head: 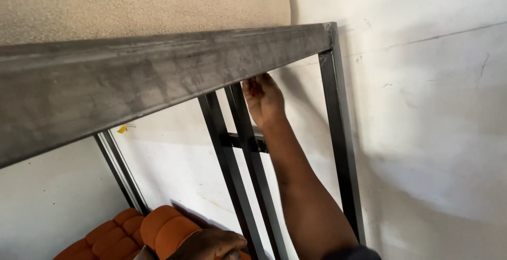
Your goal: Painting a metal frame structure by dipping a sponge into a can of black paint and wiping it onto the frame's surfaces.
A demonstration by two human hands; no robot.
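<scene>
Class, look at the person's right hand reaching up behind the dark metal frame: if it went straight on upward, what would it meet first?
The right hand would likely meet the underside of the grey metal top rail first; depth is unclear.

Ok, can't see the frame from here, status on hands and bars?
Right hand up under the top rail, fingers at the inner upright. Left hand low by the orange cushion. Nothing blocking.

Bright daylight, soft wall shadows, near bar blurred
</scene>
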